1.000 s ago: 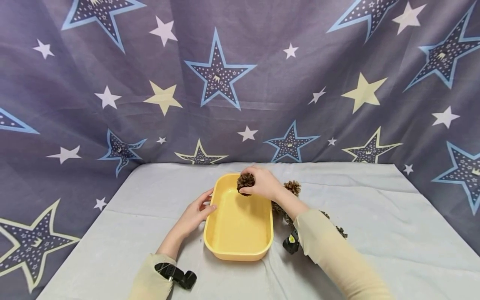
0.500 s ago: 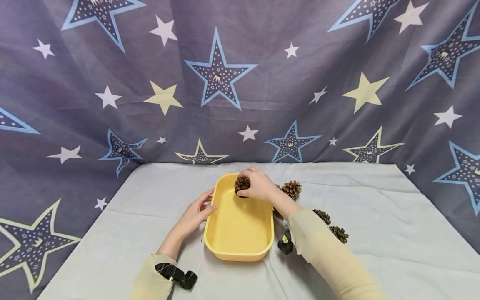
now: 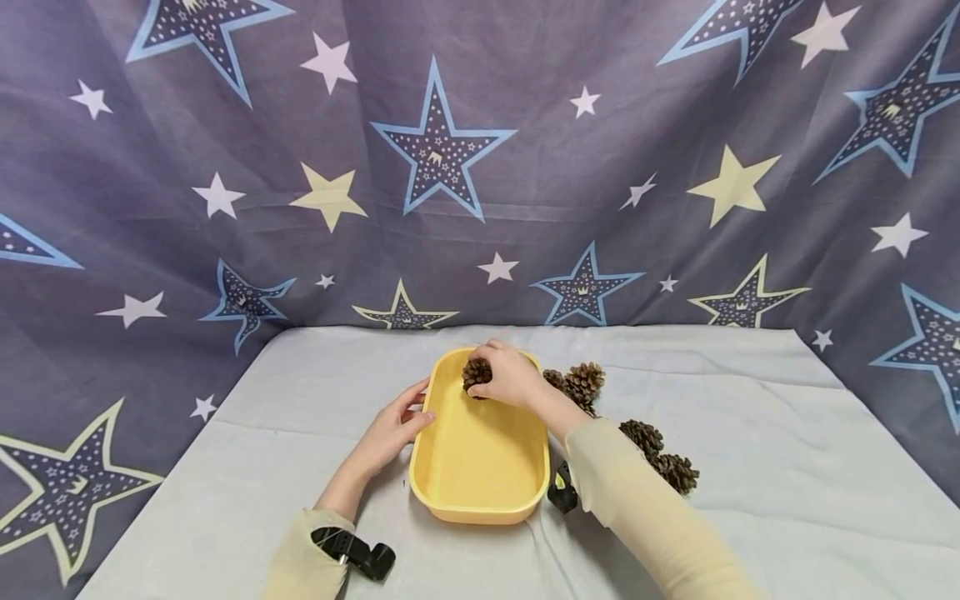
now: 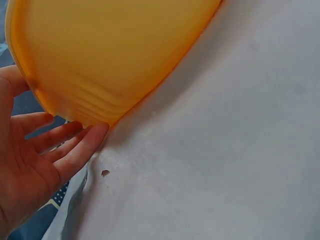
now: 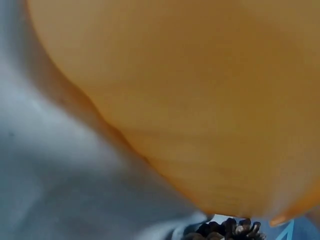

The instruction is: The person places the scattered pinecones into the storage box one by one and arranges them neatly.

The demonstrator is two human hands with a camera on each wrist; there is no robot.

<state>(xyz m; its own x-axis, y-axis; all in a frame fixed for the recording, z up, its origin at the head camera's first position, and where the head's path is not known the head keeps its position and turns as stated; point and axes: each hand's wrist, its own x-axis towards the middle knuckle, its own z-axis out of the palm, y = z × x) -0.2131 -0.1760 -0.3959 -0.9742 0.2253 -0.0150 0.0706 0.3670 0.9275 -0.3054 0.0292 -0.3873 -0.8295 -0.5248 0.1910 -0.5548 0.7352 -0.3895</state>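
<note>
A yellow plastic tub (image 3: 480, 467) sits on the cloth-covered table. My left hand (image 3: 387, 431) holds its left side, thumb over the rim. In the left wrist view, the fingers (image 4: 80, 152) lie against the outer wall (image 4: 110, 60). Inside the tub's far part, my right hand (image 3: 510, 379) grips a brown pine cone (image 3: 476, 377) between thumb and fingers. Whether the cone touches the tub's floor I cannot tell. The right wrist view is mostly filled by the tub's outer wall (image 5: 175, 100), which hides nearly all of that hand.
Several pine cones lie right of the tub: some by its far right side (image 3: 584, 382), others beyond the right forearm (image 3: 677, 472), partly hidden by the sleeve. Black wrist cameras (image 3: 367, 557) are strapped to both forearms. A star-patterned curtain (image 3: 480, 167) hangs behind the table.
My right hand has moved left and slightly nearer with the pine cone, further over the tub's inside. More of the loose cones show beyond the right forearm. My left hand stays in place.
</note>
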